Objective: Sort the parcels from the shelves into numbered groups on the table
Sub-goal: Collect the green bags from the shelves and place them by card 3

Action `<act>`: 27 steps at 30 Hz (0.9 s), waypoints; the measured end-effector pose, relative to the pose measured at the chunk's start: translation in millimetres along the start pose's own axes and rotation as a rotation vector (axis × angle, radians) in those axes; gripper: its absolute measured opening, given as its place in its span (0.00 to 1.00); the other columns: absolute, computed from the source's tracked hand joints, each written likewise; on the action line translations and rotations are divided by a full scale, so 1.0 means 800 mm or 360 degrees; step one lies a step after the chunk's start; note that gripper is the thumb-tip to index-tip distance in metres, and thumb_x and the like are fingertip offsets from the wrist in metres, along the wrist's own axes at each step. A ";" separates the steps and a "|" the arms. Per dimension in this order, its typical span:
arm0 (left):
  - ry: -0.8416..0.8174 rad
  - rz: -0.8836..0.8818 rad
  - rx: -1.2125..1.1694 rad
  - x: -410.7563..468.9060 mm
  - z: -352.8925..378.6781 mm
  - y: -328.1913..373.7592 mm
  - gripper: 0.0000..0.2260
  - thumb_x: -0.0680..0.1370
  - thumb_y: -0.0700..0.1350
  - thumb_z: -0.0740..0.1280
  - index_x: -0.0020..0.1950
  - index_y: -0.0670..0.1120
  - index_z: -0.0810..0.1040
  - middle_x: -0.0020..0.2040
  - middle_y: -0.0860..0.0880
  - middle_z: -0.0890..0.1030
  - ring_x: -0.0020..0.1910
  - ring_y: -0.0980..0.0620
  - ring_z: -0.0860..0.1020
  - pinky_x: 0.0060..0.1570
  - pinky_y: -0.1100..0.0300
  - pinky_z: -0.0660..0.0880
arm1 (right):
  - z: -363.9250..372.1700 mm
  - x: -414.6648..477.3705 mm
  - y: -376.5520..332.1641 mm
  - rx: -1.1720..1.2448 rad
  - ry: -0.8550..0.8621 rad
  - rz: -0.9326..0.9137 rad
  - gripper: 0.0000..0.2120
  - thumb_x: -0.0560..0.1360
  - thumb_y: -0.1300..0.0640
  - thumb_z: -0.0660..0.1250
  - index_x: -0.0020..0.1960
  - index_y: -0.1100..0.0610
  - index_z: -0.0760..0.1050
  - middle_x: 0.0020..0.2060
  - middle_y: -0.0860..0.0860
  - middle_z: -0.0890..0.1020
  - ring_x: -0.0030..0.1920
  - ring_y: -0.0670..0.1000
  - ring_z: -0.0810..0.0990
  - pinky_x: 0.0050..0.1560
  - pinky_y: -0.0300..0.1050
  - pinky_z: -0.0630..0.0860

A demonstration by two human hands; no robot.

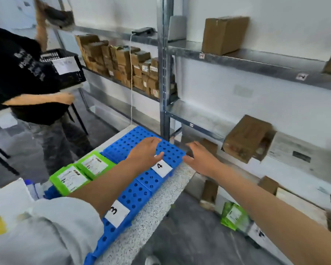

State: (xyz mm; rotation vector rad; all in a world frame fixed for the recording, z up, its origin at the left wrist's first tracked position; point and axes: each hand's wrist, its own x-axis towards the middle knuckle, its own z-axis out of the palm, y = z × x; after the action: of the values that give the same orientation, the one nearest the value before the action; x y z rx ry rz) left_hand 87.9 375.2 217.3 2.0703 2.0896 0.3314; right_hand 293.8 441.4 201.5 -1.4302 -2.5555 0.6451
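— Speckled desk (141,236) nearest. What lies on it?
— Blue perforated trays (138,190), with label 3 (117,213) and, farther, label 4 (161,167). Two green parcels (71,178) lie at their left.
— And the hands?
— The left hand (145,152) is over the tray by label 4, fingers straight and spread, holding nothing. The right hand (201,159) reaches past the desk's far right corner, fingers loose, also empty.
— Beyond?
— A brown parcel (246,138) is tilted on the right shelf (294,150). A stack of brown parcels (122,64) fills the far left shelf, near a person (17,73) with a black basket (69,77).
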 end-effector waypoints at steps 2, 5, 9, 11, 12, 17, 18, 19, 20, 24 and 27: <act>-0.0021 0.0158 0.0036 0.003 0.014 0.038 0.25 0.81 0.54 0.59 0.76 0.46 0.60 0.75 0.48 0.63 0.74 0.50 0.61 0.70 0.57 0.60 | 0.004 -0.038 0.026 -0.0040 0.0037 0.0086 0.27 0.78 0.50 0.62 0.73 0.59 0.62 0.69 0.54 0.67 0.72 0.55 0.65 0.69 0.47 0.64; -0.0043 0.0381 0.0031 0.009 0.037 0.091 0.25 0.81 0.52 0.61 0.75 0.44 0.62 0.73 0.47 0.65 0.72 0.50 0.63 0.69 0.60 0.59 | 0.003 -0.090 0.061 -0.0115 0.0050 0.0233 0.28 0.78 0.51 0.62 0.74 0.59 0.62 0.71 0.56 0.65 0.73 0.57 0.63 0.69 0.48 0.63; -0.0110 0.0651 0.0053 0.016 0.066 0.142 0.24 0.80 0.52 0.61 0.73 0.43 0.65 0.72 0.47 0.68 0.72 0.49 0.65 0.70 0.58 0.59 | -0.004 -0.143 0.093 -0.0167 0.0096 0.0461 0.28 0.78 0.50 0.62 0.74 0.58 0.60 0.71 0.56 0.66 0.71 0.57 0.65 0.69 0.50 0.65; -0.0134 0.0698 0.0014 0.021 0.080 0.157 0.24 0.80 0.52 0.62 0.73 0.44 0.65 0.72 0.47 0.68 0.72 0.49 0.64 0.71 0.57 0.61 | -0.005 -0.161 0.104 -0.0153 0.0127 0.0537 0.27 0.78 0.50 0.62 0.74 0.58 0.61 0.71 0.55 0.67 0.71 0.56 0.65 0.69 0.49 0.65; -0.0144 0.0716 0.0000 0.024 0.086 0.163 0.24 0.79 0.52 0.62 0.73 0.44 0.65 0.72 0.48 0.68 0.72 0.50 0.64 0.71 0.57 0.62 | -0.004 -0.169 0.108 -0.0140 0.0144 0.0577 0.27 0.78 0.50 0.62 0.74 0.58 0.61 0.70 0.55 0.67 0.70 0.55 0.65 0.68 0.49 0.66; -0.0333 0.0852 -0.0115 0.035 0.127 0.183 0.23 0.79 0.53 0.62 0.72 0.45 0.67 0.70 0.47 0.70 0.70 0.49 0.66 0.69 0.56 0.65 | 0.019 -0.200 0.110 -0.0055 0.0096 0.0900 0.26 0.79 0.50 0.61 0.74 0.58 0.61 0.68 0.55 0.67 0.69 0.56 0.66 0.65 0.49 0.66; -0.0380 0.0854 -0.0134 0.035 0.137 0.184 0.23 0.79 0.53 0.62 0.72 0.45 0.67 0.70 0.47 0.70 0.70 0.49 0.67 0.68 0.55 0.66 | 0.026 -0.204 0.111 -0.0054 0.0066 0.0932 0.26 0.79 0.50 0.60 0.73 0.59 0.61 0.67 0.55 0.68 0.68 0.56 0.66 0.65 0.49 0.66; -0.0418 0.0846 -0.0152 0.035 0.146 0.184 0.24 0.79 0.53 0.62 0.72 0.45 0.67 0.70 0.47 0.70 0.70 0.48 0.67 0.68 0.54 0.66 | 0.034 -0.206 0.113 -0.0054 0.0058 0.0952 0.26 0.79 0.49 0.60 0.73 0.59 0.62 0.67 0.56 0.69 0.68 0.56 0.67 0.65 0.49 0.67; -0.0457 0.0825 -0.0161 0.036 0.153 0.183 0.24 0.79 0.53 0.62 0.72 0.45 0.66 0.70 0.47 0.70 0.69 0.48 0.67 0.67 0.54 0.67 | 0.040 -0.210 0.114 -0.0046 0.0062 0.0976 0.26 0.79 0.49 0.60 0.73 0.58 0.62 0.67 0.56 0.69 0.68 0.56 0.66 0.66 0.49 0.67; -0.0567 0.0854 -0.0086 0.037 0.182 0.174 0.22 0.79 0.53 0.62 0.70 0.45 0.67 0.67 0.46 0.72 0.66 0.47 0.70 0.61 0.55 0.68 | 0.056 -0.225 0.118 -0.0003 0.0098 0.1067 0.28 0.78 0.48 0.62 0.74 0.57 0.61 0.71 0.55 0.66 0.70 0.56 0.65 0.67 0.49 0.67; -0.0612 0.0830 -0.0094 0.044 0.196 0.178 0.22 0.79 0.52 0.62 0.70 0.45 0.67 0.67 0.46 0.73 0.66 0.47 0.69 0.61 0.55 0.68 | 0.065 -0.234 0.127 -0.0006 0.0077 0.1123 0.27 0.78 0.50 0.62 0.74 0.58 0.61 0.70 0.56 0.66 0.69 0.57 0.67 0.66 0.48 0.66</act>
State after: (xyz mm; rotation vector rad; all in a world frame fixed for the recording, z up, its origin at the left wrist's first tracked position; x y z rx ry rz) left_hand 268.3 415.6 108.0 2.3866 1.2993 0.0495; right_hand 456.5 314.7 126.5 -2.3233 -1.9696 0.6642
